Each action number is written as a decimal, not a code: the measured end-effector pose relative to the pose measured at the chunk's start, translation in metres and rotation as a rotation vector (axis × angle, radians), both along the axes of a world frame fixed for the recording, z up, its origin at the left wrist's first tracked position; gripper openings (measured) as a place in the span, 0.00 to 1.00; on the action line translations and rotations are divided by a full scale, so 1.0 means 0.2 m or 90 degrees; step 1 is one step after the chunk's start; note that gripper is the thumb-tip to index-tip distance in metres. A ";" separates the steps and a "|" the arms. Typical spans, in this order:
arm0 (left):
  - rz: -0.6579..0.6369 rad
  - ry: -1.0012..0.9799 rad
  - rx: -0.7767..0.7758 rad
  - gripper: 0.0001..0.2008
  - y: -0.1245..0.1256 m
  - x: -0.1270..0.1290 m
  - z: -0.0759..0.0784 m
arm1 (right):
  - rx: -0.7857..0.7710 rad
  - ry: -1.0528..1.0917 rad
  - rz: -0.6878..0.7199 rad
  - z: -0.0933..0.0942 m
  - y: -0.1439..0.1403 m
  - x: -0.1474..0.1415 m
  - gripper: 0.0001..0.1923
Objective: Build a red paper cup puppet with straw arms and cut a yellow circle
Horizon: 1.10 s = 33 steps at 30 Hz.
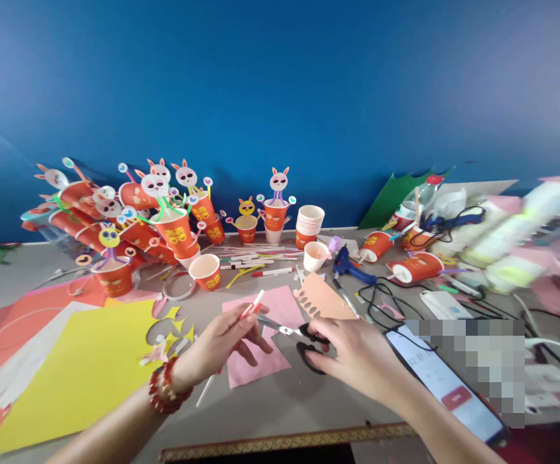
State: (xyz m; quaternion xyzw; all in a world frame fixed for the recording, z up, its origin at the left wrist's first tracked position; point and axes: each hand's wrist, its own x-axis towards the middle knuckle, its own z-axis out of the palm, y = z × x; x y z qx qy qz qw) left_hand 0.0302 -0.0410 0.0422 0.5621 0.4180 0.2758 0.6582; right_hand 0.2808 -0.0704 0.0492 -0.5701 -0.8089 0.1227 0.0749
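Scissors (293, 333) gripped by right hand (352, 353), handles part-hidden; left hand (226, 341) pinches straw (251, 309).

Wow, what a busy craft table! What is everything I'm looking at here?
straw: one, red and white, pinched in the left hand
scissors: one pair, black handles, in the right hand, blades by the straw
pink paper: one sheet, under the hands
yellow paper: one large sheet, left, with cut-outs
red paper: several sheets, far left
bunny cup crafts: many, orange-red, heaped at the back left
stacked cups: one stack, orange-red with white insides, back centre
markers: several, scattered mid-table
glue gun: one, blue, right of centre
phone: one, screen lit, lower right
green paper: one piece, against the blue wall
table: one, grey
left hand: beaded red bracelet on the wrist
right hand: fingers in the scissor handles
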 end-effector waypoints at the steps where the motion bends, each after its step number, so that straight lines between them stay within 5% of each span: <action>1: -0.001 -0.002 -0.007 0.24 0.00 0.00 0.00 | -0.006 0.001 -0.003 0.00 0.00 0.00 0.09; 13: 0.009 -0.106 -0.047 0.22 0.01 -0.01 -0.06 | -0.053 0.011 -0.022 0.01 0.03 0.02 0.07; 33: 0.059 -0.203 -0.126 0.18 0.04 -0.01 -0.25 | -0.095 0.097 -0.059 -0.11 0.09 0.06 0.02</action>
